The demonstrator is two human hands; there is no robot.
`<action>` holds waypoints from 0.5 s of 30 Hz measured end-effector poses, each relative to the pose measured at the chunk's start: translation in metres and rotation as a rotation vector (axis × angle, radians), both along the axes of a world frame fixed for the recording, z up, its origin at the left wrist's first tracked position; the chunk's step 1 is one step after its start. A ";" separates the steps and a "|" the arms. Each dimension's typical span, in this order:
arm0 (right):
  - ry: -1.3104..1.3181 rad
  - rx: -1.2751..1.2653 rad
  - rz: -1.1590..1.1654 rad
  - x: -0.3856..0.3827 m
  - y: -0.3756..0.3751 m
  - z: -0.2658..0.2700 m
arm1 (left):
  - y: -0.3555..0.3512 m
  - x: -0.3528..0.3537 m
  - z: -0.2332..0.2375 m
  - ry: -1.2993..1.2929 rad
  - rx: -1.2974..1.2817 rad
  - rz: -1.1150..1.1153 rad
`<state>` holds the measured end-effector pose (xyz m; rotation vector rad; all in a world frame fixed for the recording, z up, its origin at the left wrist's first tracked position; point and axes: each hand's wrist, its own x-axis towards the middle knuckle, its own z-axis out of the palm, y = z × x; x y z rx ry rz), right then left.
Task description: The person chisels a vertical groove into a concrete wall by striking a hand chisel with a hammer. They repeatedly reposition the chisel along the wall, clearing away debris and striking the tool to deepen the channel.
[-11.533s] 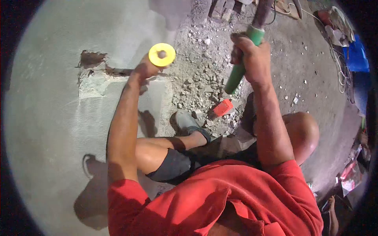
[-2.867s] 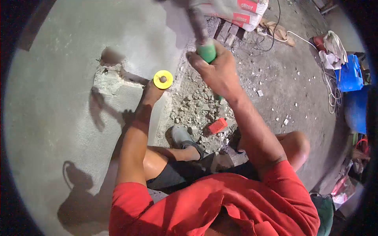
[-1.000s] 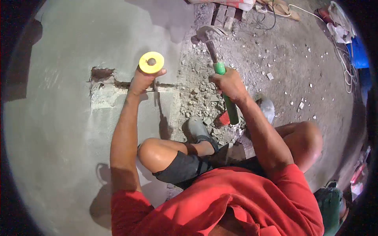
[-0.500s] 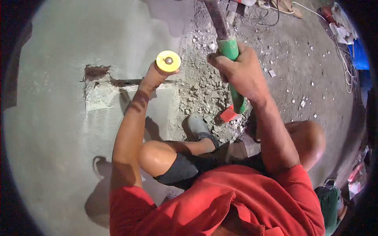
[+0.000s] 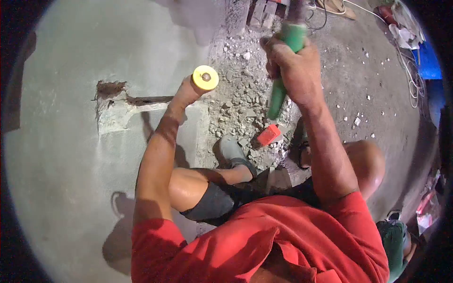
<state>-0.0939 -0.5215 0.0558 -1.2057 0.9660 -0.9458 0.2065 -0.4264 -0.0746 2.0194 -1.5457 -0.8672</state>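
My left hand (image 5: 186, 93) grips a chisel with a round yellow hand guard (image 5: 205, 78), its tip set against the grey plastered wall (image 5: 61, 155) at the right end of a chiselled groove (image 5: 137, 100). My right hand (image 5: 292, 66) is closed around the green handle of a hammer (image 5: 283, 70), raised high to the right of the chisel; the hammer's head is out of frame at the top. The hammer is apart from the chisel.
Broken plaster rubble (image 5: 240, 104) lies on the floor at the wall's foot, with a red block (image 5: 269, 135) among it. My grey shoe (image 5: 231, 151) rests beside it. White cables (image 5: 408, 70), a blue container (image 5: 427, 61) and bricks (image 5: 262, 12) sit farther right.
The hammer has swung further up and right, away from the chisel, its head now out of view. My left hand keeps the chisel at the groove's right end.
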 end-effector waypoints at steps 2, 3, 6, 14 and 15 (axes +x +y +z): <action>-0.081 -0.088 -0.055 0.020 0.026 -0.026 | 0.001 0.011 -0.006 -0.043 0.017 -0.018; 0.183 -0.074 0.095 0.027 0.044 -0.071 | 0.003 0.021 -0.015 0.103 -0.052 -0.096; 0.499 -0.014 0.542 0.032 0.055 -0.148 | 0.002 0.008 -0.008 -0.125 0.110 -0.020; -0.066 -0.075 -0.046 0.012 0.000 0.014 | 0.013 0.013 0.030 0.066 0.080 0.135; -0.102 -0.154 -0.158 0.025 0.011 0.009 | 0.015 0.014 0.029 0.083 0.119 0.184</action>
